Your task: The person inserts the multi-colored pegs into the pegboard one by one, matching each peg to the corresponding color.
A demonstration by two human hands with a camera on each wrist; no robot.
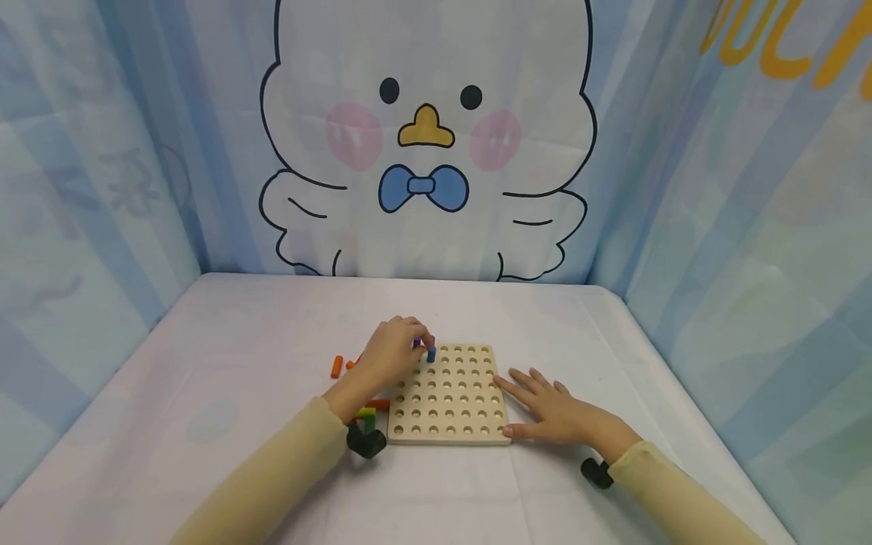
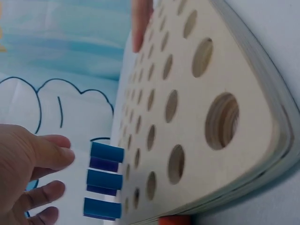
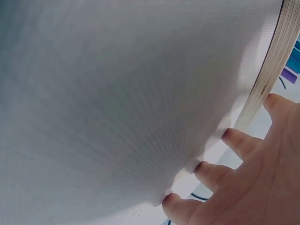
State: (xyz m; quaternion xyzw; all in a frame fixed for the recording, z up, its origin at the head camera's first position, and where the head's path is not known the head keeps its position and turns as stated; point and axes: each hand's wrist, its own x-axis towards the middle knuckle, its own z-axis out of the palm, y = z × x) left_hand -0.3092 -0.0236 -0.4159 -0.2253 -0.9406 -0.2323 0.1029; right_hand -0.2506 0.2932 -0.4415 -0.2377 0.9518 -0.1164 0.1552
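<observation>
A square wooden pegboard [image 1: 450, 440] with rows of round holes lies on the table. Three blue pegs [image 2: 104, 179] stand in it near its far left corner, and purple pegs [image 2: 104, 164] show behind them in the left wrist view. My left hand [image 1: 393, 350] hovers over that corner; a small gap parts its thumb and fingertips from the nearest blue peg [image 1: 431, 354]. My right hand [image 1: 555, 409] lies spread at the board's right side, with thumb and index fingertip at the edge. In the right wrist view, its other fingertips [image 3: 174, 201] rest on the white cloth.
Loose pegs lie left of the board: an orange peg [image 1: 337, 366] farther out, with a red-orange peg [image 1: 378, 404], a yellow peg [image 1: 365, 412] and a green peg [image 1: 369, 422] by the board's left edge, partly behind my left wrist. A printed curtain [image 1: 429, 242] closes off the table's back.
</observation>
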